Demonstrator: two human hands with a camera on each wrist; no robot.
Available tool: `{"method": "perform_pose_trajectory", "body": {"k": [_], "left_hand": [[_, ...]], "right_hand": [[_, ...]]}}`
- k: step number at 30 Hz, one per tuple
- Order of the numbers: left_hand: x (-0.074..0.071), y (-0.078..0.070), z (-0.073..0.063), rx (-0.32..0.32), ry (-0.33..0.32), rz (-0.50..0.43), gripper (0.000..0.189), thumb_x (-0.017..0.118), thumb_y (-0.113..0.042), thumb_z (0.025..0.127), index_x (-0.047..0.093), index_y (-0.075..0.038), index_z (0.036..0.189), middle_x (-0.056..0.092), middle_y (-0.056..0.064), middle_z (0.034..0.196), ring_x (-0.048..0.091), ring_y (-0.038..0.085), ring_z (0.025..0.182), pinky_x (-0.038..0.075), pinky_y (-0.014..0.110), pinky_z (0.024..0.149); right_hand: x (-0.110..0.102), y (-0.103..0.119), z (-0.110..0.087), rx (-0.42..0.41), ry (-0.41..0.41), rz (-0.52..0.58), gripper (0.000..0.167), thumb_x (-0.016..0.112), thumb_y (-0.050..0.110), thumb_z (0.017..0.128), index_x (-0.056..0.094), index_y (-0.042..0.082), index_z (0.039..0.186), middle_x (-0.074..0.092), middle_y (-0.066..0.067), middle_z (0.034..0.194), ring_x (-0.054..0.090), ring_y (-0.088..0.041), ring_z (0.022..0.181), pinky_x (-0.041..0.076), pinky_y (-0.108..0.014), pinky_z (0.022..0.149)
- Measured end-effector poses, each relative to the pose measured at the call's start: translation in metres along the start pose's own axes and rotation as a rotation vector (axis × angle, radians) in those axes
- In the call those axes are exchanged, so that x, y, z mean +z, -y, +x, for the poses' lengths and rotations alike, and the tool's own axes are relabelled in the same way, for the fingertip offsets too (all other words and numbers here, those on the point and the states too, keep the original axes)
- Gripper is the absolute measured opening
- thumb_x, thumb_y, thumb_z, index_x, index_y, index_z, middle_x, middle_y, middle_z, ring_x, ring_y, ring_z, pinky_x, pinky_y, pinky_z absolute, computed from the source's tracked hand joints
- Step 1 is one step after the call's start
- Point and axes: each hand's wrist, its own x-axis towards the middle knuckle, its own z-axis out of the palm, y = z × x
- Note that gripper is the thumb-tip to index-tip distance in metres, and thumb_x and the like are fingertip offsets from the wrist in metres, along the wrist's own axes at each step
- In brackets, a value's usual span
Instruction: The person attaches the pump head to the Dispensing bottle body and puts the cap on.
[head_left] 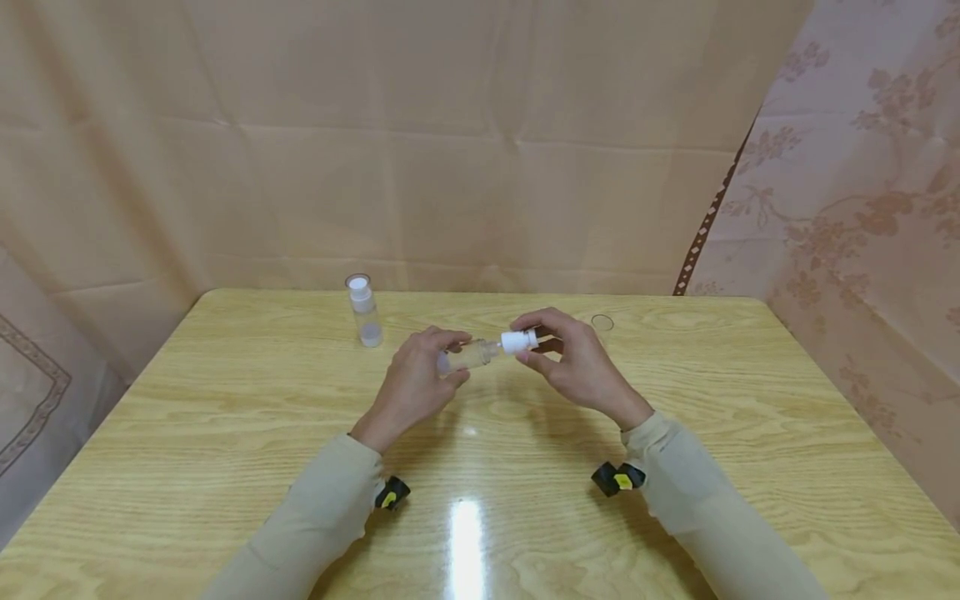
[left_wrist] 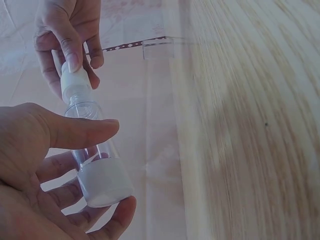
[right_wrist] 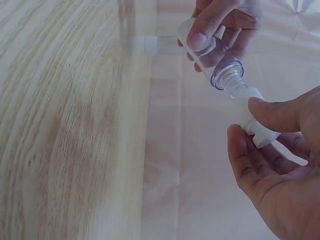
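Observation:
My left hand [head_left: 416,375] holds a clear bottle [head_left: 471,356] above the table, thumb on one side and fingers on the other. The bottle lies almost level, its white base [left_wrist: 105,182] toward the left hand and its mouth to the right. In my right hand [head_left: 576,364], thumb and fingers pinch a white pump head [head_left: 516,342] lined up with that mouth. A clear ribbed piece [right_wrist: 234,84] shows between pump head and bottle rim. Whether the thread is engaged, I cannot tell.
A second bottle [head_left: 365,312] with a white top and clear cap stands upright at the back left of the wooden table [head_left: 225,400]. A clear cap [head_left: 602,322] is behind the right hand. A beige curtain [head_left: 450,192] hangs behind the table.

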Motion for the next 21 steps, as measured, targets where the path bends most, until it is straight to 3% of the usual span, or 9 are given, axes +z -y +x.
{"method": "perform_pose_trajectory", "body": {"k": [21], "left_hand": [[0.0002, -0.0027, -0.0011, -0.005, 0.024, -0.028, 0.039, 0.082, -0.007, 0.084, 0.071, -0.004, 0.121, 0.070, 0.012, 0.114, 0.062, 0.032, 0.105, 0.049, 0.051, 0.089]], "right_hand": [[0.0034, 0.0000, 0.0004, -0.117, 0.034, -0.109, 0.032, 0.073, -0.007, 0.089, 0.066, 0.001, 0.119, 0.066, -0.009, 0.112, 0.066, -0.022, 0.096, 0.059, -0.035, 0.079]]}}
